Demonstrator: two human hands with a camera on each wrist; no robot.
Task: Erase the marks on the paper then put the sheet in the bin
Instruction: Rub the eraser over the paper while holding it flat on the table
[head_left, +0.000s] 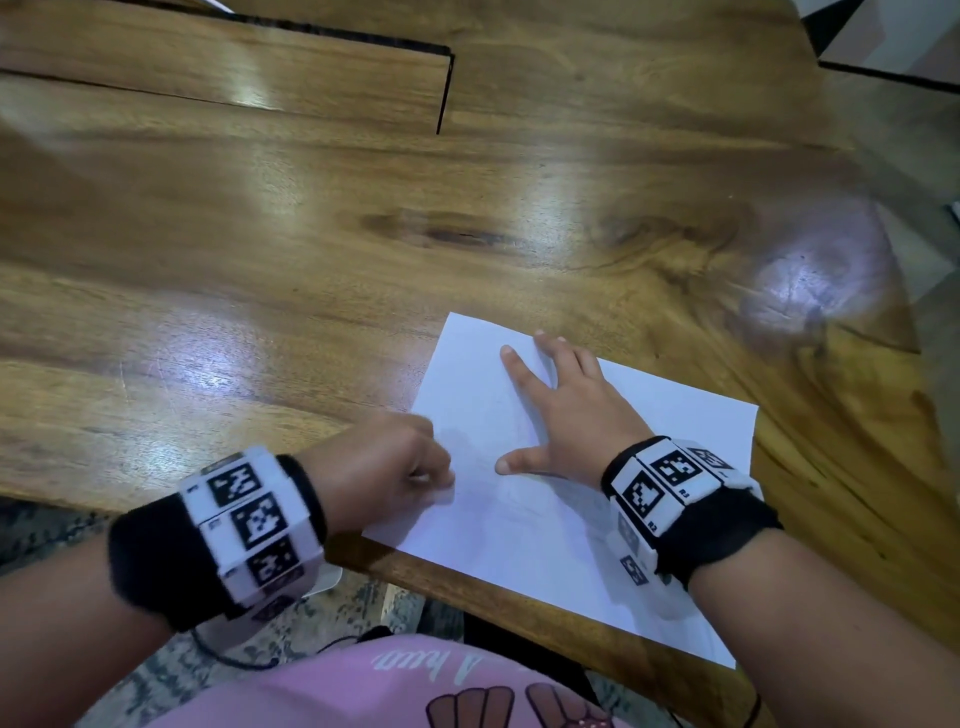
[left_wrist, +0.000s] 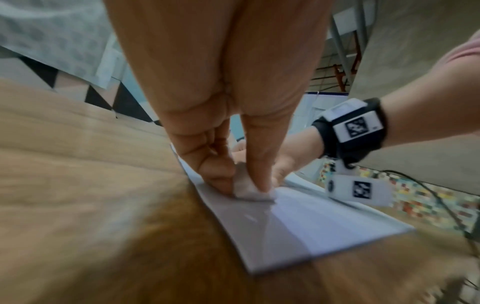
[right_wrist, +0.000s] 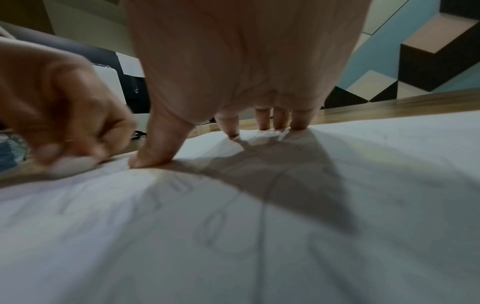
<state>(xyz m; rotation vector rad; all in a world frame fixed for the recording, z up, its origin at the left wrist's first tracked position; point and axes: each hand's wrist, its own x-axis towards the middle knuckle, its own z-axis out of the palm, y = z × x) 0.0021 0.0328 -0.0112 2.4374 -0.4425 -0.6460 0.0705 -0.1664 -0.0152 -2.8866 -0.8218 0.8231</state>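
Erasing step in hand: left hand (head_left: 387, 462) pinching white eraser (left_wrist: 250, 188) at near-left edge of paper (head_left: 644, 431) on table (head_left: 260, 260), right hand (head_left: 566, 410) spread flat, pinning it; faint marks remaining; next, probably more rubbing, bin unseen

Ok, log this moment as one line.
step: erasing | left hand: pinches eraser, rubbing sheet | right hand: flat, pressing sheet on wooden table | faint marks remain | bin: unseen

Likely a home room — glossy wooden table (head_left: 311, 234), geometric patterned floor tiles (right_wrist: 426, 61), speckled floor below
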